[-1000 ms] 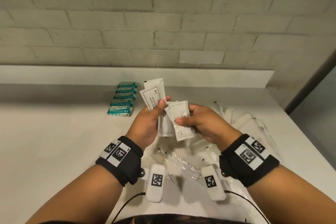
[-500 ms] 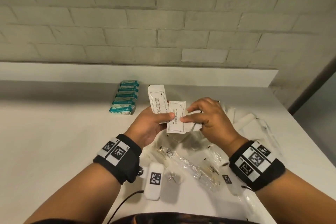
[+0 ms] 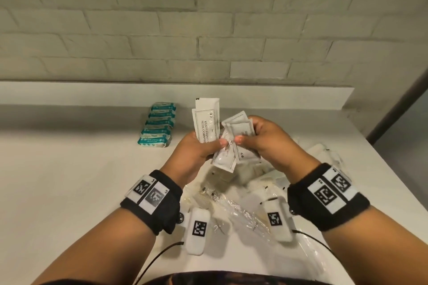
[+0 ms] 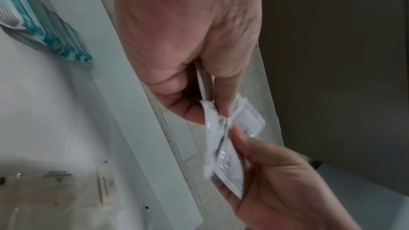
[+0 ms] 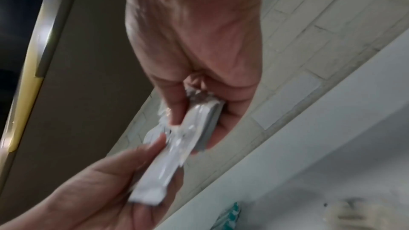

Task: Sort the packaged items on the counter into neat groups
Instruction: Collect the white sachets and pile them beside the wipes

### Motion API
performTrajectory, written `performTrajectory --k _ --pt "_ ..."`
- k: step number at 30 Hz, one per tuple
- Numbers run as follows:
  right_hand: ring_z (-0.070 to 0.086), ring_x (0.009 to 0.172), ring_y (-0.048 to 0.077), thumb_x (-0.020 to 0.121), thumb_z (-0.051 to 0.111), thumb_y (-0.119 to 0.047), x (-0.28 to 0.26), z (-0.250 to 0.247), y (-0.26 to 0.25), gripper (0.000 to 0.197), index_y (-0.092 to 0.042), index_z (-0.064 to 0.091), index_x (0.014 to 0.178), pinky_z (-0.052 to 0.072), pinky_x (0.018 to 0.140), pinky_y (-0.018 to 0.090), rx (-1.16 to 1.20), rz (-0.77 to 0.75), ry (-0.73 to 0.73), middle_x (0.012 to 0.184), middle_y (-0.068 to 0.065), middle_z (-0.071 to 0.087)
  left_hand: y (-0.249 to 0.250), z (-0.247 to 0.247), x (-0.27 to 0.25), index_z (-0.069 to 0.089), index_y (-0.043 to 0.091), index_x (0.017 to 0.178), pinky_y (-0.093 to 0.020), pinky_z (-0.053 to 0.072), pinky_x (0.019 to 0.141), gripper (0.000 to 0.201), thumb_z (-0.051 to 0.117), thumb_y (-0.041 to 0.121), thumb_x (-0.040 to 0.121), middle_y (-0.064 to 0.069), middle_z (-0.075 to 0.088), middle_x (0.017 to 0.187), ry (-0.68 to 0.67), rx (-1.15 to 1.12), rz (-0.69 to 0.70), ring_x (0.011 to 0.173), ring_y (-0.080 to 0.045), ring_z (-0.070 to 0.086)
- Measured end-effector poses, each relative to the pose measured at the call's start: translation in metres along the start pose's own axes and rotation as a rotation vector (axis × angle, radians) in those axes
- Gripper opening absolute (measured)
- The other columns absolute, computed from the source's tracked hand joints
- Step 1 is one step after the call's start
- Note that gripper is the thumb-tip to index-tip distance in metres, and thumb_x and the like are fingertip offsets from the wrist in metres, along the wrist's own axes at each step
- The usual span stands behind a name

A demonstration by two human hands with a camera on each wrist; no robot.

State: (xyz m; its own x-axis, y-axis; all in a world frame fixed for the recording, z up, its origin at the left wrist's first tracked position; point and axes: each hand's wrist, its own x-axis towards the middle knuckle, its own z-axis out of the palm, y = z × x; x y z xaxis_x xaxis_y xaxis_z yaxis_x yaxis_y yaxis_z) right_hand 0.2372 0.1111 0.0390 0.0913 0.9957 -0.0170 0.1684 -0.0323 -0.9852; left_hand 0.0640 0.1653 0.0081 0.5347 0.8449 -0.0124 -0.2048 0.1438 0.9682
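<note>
White surface (image 3: 69,180) below; my left hand (image 3: 196,152) pinches upright shampoo sachets (image 3: 206,122), right hand (image 3: 266,141) pinches tilted sachets (image 3: 240,131) just beside.

The tall white sachet (image 3: 206,122) reads "SHAMPOO WITH CONDITIONER". Print on the teal packs (image 3: 154,139) and smaller sachets (image 3: 242,131) is illegible.

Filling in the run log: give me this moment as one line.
left hand: holds shampoo sachets | right hand: holds white sachets | teal packets: grouped on counter | clear-wrapped items: unsorted
</note>
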Motion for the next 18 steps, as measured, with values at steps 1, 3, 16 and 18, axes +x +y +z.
performTrajectory --k 1,3,16,18 --pt "0.070 0.088 0.026 0.085 0.065 0.001 0.001 0.003 0.002 0.024 -0.011 0.064 0.106 0.054 0.077 0.038 0.053 -0.010 0.082 0.097 0.011 0.072 -0.001 0.000 0.000 0.063 0.013 0.113 -0.036 0.055 0.083 0.036 0.060 -0.010 0.084 -0.011 0.071 0.109 -0.005 0.003 -0.017 0.097 -0.025 0.069" --pt "0.071 0.088 0.024 0.087 0.063 0.001 -0.001 0.002 0.008 0.023 -0.010 0.062 0.107 0.055 0.076 0.035 0.156 0.007 0.129 0.100 0.012 0.073 -0.004 -0.005 -0.001 0.060 0.010 0.117 -0.031 0.056 0.074 0.039 0.063 -0.009 0.083 -0.010 0.071 0.108 -0.003 0.049 -0.061 0.093 -0.024 0.069" --pt "0.065 0.081 0.015 0.078 0.074 -0.014 -0.014 0.010 -0.012 0.044 -0.032 0.045 0.107 0.057 0.064 0.034 -0.768 0.059 -0.277 0.096 -0.006 0.064 0.000 -0.009 -0.005 0.060 0.013 0.115 -0.037 0.056 0.070 0.023 0.050 0.008 0.095 -0.012 0.071 0.097 0.043 0.028 -0.088 0.088 -0.028 0.067" --pt "0.061 0.081 0.010 0.079 0.073 -0.014 -0.016 0.003 -0.004 0.033 -0.031 0.053 0.100 0.054 0.066 0.030 -0.746 0.055 -0.244 0.095 -0.008 0.061 0.000 -0.018 -0.007 0.056 0.009 0.119 -0.034 0.058 0.064 0.029 0.037 0.004 0.098 -0.013 0.072 0.095 0.052 -0.061 -0.157 0.084 -0.029 0.067"
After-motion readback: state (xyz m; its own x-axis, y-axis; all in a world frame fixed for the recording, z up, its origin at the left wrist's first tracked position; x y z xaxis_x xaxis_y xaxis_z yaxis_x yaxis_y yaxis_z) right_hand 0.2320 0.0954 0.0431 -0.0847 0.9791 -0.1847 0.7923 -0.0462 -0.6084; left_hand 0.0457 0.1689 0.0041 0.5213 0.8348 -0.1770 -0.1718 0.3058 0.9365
